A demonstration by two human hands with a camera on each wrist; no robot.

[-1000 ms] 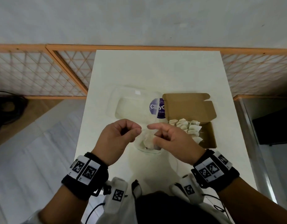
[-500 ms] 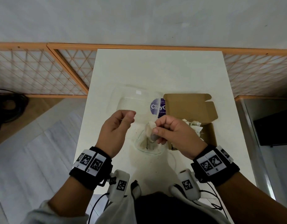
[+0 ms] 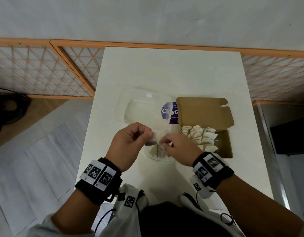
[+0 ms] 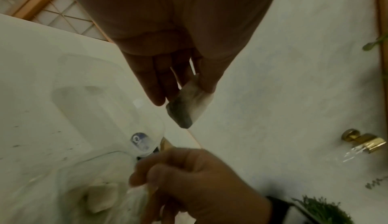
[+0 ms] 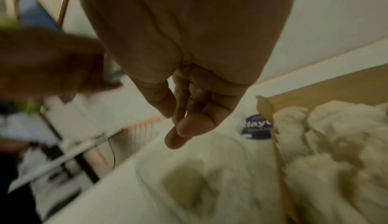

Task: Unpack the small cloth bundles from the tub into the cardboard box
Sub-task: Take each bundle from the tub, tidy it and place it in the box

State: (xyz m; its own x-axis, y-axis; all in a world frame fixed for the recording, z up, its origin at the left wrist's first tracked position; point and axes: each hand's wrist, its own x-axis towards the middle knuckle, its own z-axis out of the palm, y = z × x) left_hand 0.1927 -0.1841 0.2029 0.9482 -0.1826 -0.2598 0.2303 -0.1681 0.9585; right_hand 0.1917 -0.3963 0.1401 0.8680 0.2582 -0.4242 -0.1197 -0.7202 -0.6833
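Note:
My left hand (image 3: 147, 133) pinches a small pale packet (image 3: 153, 139) with dark grey filling between thumb and fingers, just above the clear tub (image 3: 154, 159). The left wrist view shows the packet (image 4: 189, 108) hanging from my fingertips. My right hand (image 3: 162, 145) hovers beside it over the tub, thumb pressed to curled fingers (image 5: 178, 133), with nothing visible between them. Pale cloth bundles (image 3: 158, 150) lie in the tub. To the right stands the open cardboard box (image 3: 223, 146), holding several bundles (image 3: 201, 135) in rows.
A clear lid (image 3: 142, 110) with a purple label (image 3: 170, 112) lies behind the tub on the white table (image 3: 165, 74). An orange lattice fence (image 3: 45, 71) runs behind and to the left. A dark cabinet (image 3: 291, 134) stands off the table's right edge.
The packet, held in my right hand half a second ago, is now pinched in my left. My right hand has let go and dropped slightly towards the tub.

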